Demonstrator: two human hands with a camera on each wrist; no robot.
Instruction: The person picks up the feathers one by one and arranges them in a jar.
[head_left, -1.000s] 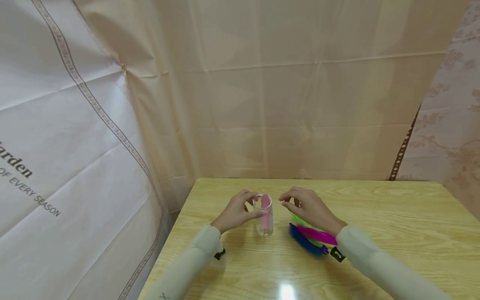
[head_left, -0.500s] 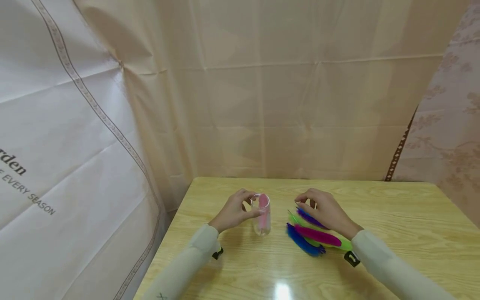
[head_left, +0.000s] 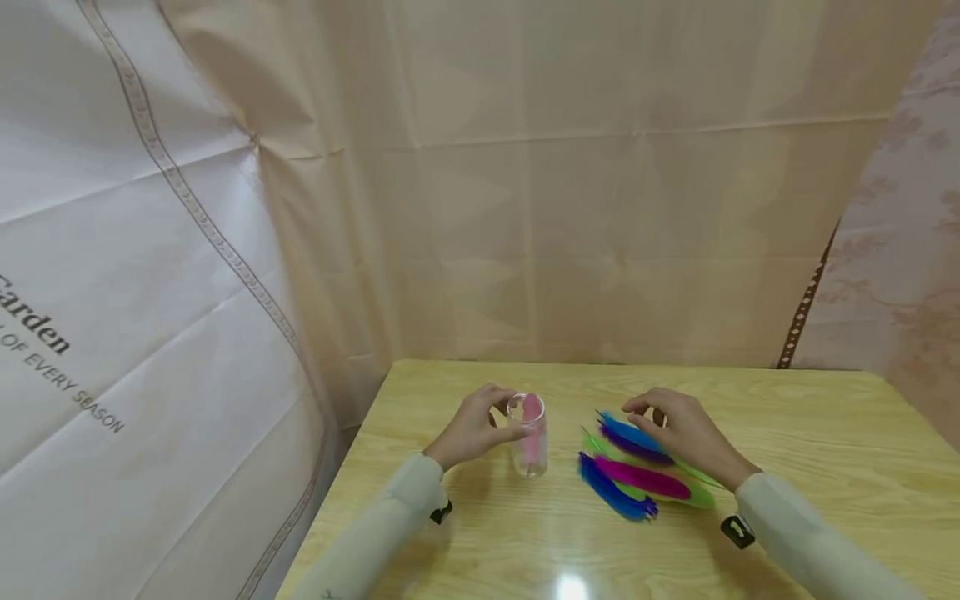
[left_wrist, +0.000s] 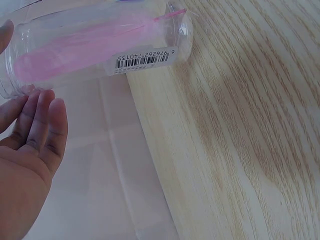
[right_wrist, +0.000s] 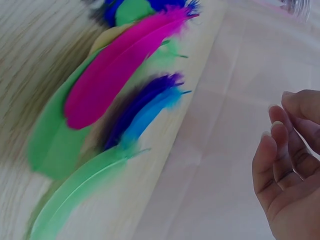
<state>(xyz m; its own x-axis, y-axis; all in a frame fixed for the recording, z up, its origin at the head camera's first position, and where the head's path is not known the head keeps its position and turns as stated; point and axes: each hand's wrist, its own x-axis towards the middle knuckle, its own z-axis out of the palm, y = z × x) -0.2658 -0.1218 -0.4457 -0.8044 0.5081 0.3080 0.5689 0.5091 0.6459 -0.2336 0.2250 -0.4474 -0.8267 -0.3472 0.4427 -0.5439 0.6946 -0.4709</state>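
My left hand (head_left: 480,425) grips a clear plastic jar (head_left: 532,454) near its rim, thumb on one side and fingers on the other. Inside the jar stands one pink feather (left_wrist: 85,50), its quill toward the bottom. A barcode label (left_wrist: 142,61) shows on the jar's side. To the right, my right hand (head_left: 675,425) hovers over a loose pile of feathers with its fingers loosely bent and nothing visible between them. The pile has a magenta feather (right_wrist: 115,75), a purple feather (right_wrist: 127,112), a light blue feather (right_wrist: 147,115), a green feather (right_wrist: 80,192) and a dark blue feather (head_left: 611,487).
Everything lies on a light wood-grain table (head_left: 480,550). A beige cloth (head_left: 570,250) hangs behind its far edge, and a white printed cloth (head_left: 172,375) hangs at the left. Each wrist wears a band with a dark buckle (head_left: 737,531).
My right hand has moved to the right across the feathers, uncovering the purple and light blue ones. The left hand keeps its hold on the jar in about the same place.
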